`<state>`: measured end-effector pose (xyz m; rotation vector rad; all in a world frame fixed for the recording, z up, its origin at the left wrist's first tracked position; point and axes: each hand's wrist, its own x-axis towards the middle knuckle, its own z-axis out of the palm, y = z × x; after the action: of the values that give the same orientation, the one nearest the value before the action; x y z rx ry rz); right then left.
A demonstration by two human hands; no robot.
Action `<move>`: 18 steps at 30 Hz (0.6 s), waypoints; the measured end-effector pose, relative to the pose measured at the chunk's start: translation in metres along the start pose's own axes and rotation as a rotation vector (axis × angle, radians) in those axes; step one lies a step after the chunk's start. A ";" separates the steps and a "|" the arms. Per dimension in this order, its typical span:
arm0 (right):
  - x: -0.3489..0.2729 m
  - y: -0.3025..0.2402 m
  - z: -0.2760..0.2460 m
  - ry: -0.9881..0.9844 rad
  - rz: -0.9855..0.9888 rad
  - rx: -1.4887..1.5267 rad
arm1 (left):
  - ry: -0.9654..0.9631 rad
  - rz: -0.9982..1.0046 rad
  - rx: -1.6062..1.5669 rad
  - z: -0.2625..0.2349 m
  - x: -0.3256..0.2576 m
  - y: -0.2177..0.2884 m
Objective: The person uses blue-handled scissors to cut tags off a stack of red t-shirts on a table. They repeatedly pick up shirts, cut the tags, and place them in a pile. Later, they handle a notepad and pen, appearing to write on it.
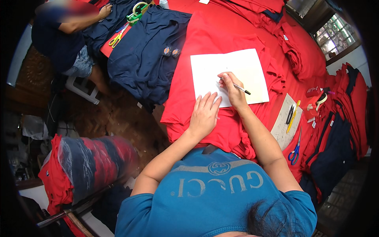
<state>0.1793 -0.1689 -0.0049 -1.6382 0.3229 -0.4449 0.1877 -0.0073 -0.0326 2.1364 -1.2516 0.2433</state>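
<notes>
An open notebook (244, 65) with white and pale yellow pages lies on a pile of red shirts (189, 114). My right hand (232, 89) grips a pen (245, 91), dark with a light end, over the middle of the pages. Flat along the lower left edge of the notebook rests my left hand (205, 112), its fingers stretched out and holding nothing. Folded dark blue shirts (148, 51) lie to the left of the notebook.
On the right are a yellow cutter (293, 116), blue-handled scissors (294, 153) and a tape dispenser (316, 106). Yellow scissors (115, 39) and green-held tape (135, 15) lie at the upper left, near another person (59, 43). A plastic-wrapped clothing bundle (92, 166) stands lower left.
</notes>
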 end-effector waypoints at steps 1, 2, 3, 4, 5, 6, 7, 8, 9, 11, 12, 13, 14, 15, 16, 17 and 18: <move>0.000 0.001 -0.001 0.007 0.003 0.007 | -0.006 -0.003 -0.001 0.000 0.000 0.000; 0.000 0.001 -0.001 0.014 0.006 0.014 | -0.012 -0.006 -0.002 0.000 -0.001 0.000; 0.000 0.003 -0.001 0.017 0.014 0.019 | -0.011 -0.006 -0.003 0.000 0.000 0.000; 0.001 0.005 -0.002 0.021 0.022 0.023 | -0.011 -0.007 -0.004 -0.001 0.000 0.001; 0.001 0.006 -0.002 0.025 0.030 0.028 | -0.010 -0.007 -0.006 -0.001 0.001 0.001; 0.002 0.005 -0.003 0.036 0.039 0.048 | -0.009 -0.007 -0.004 -0.001 0.001 0.001; 0.004 0.004 -0.003 0.047 0.049 0.068 | -0.007 -0.006 -0.002 -0.001 0.000 0.001; 0.005 0.003 -0.004 0.059 0.059 0.088 | -0.006 -0.006 -0.001 -0.001 0.000 0.001; 0.007 0.000 -0.004 0.058 0.034 0.126 | -0.002 -0.006 -0.004 -0.001 0.000 0.001; 0.012 -0.010 -0.005 0.056 -0.015 0.202 | 0.005 -0.007 -0.012 0.001 -0.001 0.000; 0.017 -0.016 -0.007 0.049 -0.024 0.181 | 0.008 -0.008 -0.011 0.000 0.000 0.000; 0.023 -0.023 -0.011 0.042 -0.033 0.160 | 0.011 -0.010 -0.011 -0.001 0.001 0.000; 0.029 -0.029 -0.015 0.036 -0.042 0.139 | 0.014 -0.013 -0.010 -0.003 0.002 0.000; 0.036 -0.033 -0.019 0.047 -0.061 0.103 | 0.016 -0.022 -0.032 -0.007 0.007 -0.002; 0.043 -0.035 -0.022 0.090 -0.089 0.116 | 0.018 -0.031 -0.053 -0.013 0.016 -0.005; 0.049 -0.039 -0.026 0.105 -0.079 0.092 | 0.019 -0.040 -0.075 -0.016 0.024 -0.010; 0.054 -0.041 -0.028 0.117 -0.070 0.070 | 0.041 -0.032 -0.003 -0.016 0.032 -0.016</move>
<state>0.2123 -0.2137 0.0437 -1.5620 0.3343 -0.6006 0.2205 -0.0152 -0.0128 2.1363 -1.1930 0.2700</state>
